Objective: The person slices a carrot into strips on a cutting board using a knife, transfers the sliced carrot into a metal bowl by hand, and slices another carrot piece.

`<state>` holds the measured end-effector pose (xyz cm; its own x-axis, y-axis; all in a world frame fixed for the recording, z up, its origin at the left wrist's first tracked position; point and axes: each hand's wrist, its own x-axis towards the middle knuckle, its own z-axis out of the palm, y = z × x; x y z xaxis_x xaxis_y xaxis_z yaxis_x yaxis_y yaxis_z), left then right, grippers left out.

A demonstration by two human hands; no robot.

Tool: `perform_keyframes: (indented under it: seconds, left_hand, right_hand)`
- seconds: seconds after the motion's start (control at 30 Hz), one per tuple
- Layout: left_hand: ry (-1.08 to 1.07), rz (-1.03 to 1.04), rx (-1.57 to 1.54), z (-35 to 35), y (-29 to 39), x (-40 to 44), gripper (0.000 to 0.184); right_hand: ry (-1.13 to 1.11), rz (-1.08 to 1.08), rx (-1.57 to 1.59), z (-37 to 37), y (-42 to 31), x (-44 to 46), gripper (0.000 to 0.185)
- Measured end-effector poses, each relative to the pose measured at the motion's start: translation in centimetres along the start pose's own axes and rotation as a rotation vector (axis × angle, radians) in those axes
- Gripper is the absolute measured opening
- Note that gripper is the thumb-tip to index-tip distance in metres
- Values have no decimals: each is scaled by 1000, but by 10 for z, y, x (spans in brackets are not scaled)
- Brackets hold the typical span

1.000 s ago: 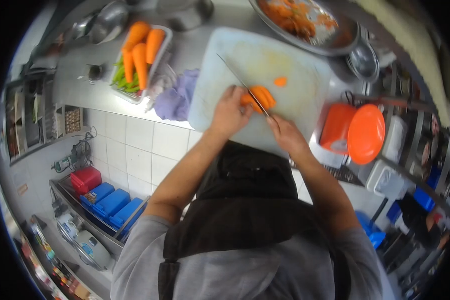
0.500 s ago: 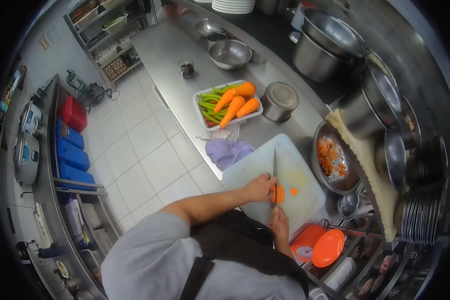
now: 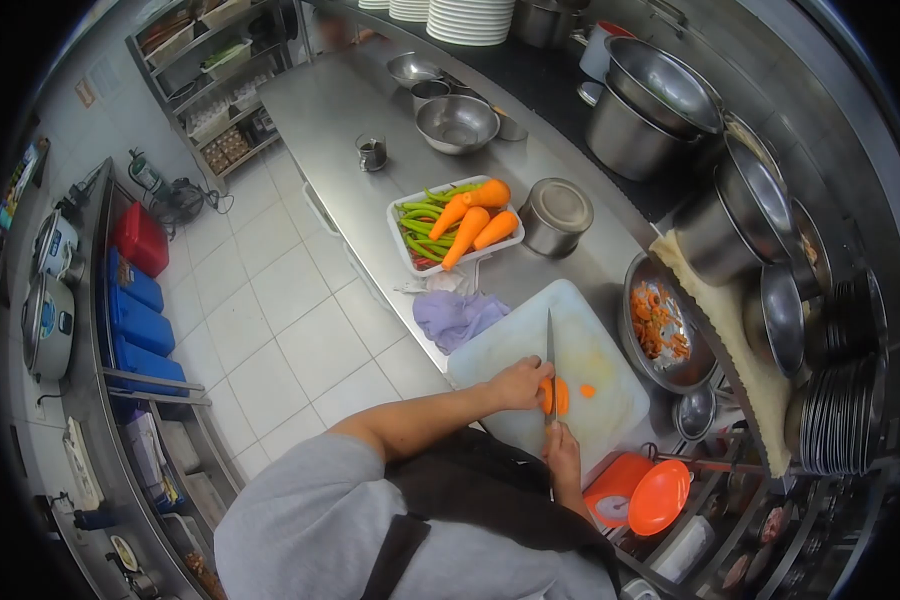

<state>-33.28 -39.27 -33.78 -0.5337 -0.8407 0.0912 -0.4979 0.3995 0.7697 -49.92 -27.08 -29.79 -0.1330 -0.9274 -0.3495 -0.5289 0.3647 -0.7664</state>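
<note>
A white cutting board [image 3: 610, 430] lies on the steel counter in front of me. My right hand [image 3: 561, 450] is wrapped round the handle of a long kitchen knife [image 3: 550, 345], whose blade points away from me across the board. Against the blade's left side, my left hand [image 3: 520, 383] is closed with curled fingers on a peeled carrot, mostly hidden under them. Cut carrot pieces [image 3: 562, 397] show just right of the blade, and one small orange piece [image 3: 588, 391] lies apart on the board.
Beyond the board are a crumpled purple cloth [image 3: 457, 318], a white basket [image 3: 407, 256] of carrots and green chilies, and an upturned steel pot [image 3: 558, 215]. A steel bowl [image 3: 710, 365] with orange scraps stands at right. An orange kitchen scale [image 3: 610, 485] sits near my right forearm.
The camera view has shifted slightly. Both hands stay in nearly the same place, with the knife still at the carrot.
</note>
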Motion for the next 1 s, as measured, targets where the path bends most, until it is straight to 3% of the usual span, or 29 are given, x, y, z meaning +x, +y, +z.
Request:
perform_keyframes:
  seconds: [1.0]
  left_hand:
    - [82, 31, -9, 1, 1, -4, 38]
  right_hand:
    - [-45, 92, 14, -1, 6, 3, 41]
